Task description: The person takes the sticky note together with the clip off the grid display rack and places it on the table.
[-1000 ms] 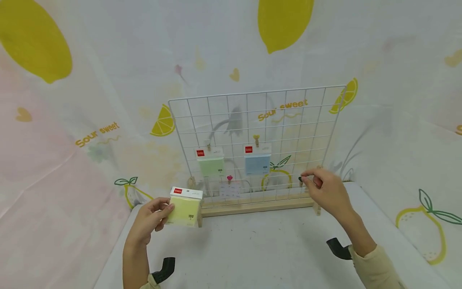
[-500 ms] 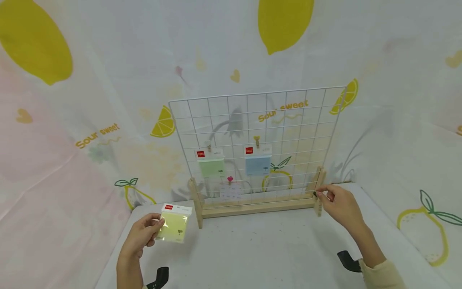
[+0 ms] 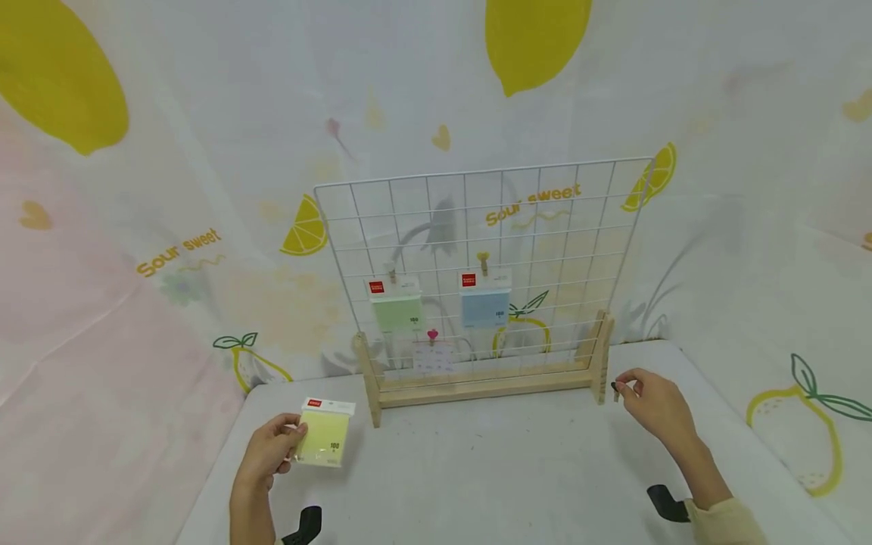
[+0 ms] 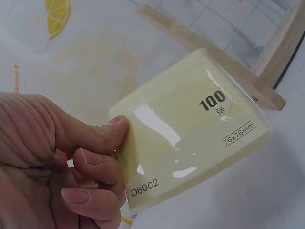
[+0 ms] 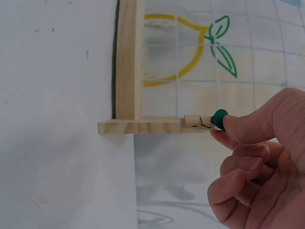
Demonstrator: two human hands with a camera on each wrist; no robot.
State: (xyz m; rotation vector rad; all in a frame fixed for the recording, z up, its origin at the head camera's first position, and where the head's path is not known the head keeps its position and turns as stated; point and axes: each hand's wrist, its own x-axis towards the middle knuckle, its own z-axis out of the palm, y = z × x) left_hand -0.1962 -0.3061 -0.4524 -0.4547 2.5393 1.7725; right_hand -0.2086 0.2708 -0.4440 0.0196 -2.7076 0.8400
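Observation:
My left hand pinches the left edge of a yellow sticky-note pack, clear-wrapped with a white header, above the table's left part. In the left wrist view the pack lies tilted between thumb and fingers. Thumb and index finger of my right hand pinch a small wooden clothespin by its dark green end, just right of the stand. On the white wire grid, clips hold a green sticky-note pack, a blue one and, lower, a small pale patterned card.
The grid stands in a wooden base towards the back of the white table. Behind it hangs a lemon-printed cloth. Black curved pieces sit at both wrists.
My right hand has come away from the grid's lower right, moving right and down with the clothespin. The left hand has lowered the yellow pack away from the stand, leftward.

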